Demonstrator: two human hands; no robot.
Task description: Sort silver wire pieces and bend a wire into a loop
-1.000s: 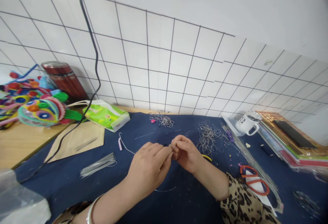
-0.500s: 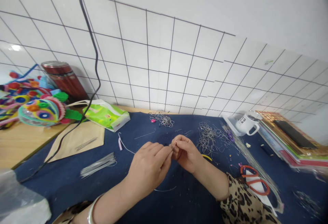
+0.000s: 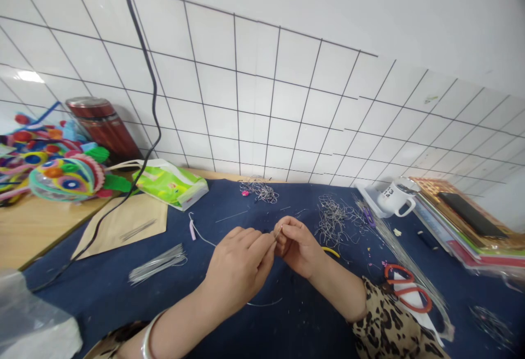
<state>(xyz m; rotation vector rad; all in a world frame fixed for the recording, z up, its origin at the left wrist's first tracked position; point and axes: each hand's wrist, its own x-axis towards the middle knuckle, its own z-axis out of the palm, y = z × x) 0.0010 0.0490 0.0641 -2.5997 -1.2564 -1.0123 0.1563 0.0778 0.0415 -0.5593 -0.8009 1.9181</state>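
Observation:
My left hand point(image 3: 241, 263) and my right hand point(image 3: 298, 245) meet over the dark blue cloth point(image 3: 164, 315), fingertips almost touching. Both are closed in a pinch on a thin wire point(image 3: 278, 233), of which only a short piece shows between them. A longer curved wire point(image 3: 264, 305) comes out below my left hand, and another stretch point(image 3: 204, 238) runs behind it to a small pale purple piece point(image 3: 192, 230). Whether these belong to the pinched wire is hidden by my left hand. Left of my hands lies a bundle of straight wires point(image 3: 158, 264).
Tangled wire scraps point(image 3: 334, 219) lie beyond my right hand, with orange-handled scissors point(image 3: 414, 293) beside the right sleeve. A white mug point(image 3: 394, 199) and stacked books point(image 3: 471, 227) stand at right. At left are a green packet point(image 3: 172, 185), a red flask point(image 3: 104, 129) and a hanging black cable point(image 3: 153, 96).
Almost nothing differs. Both hands keep the same pinch in the same place, with at most a very slight shift.

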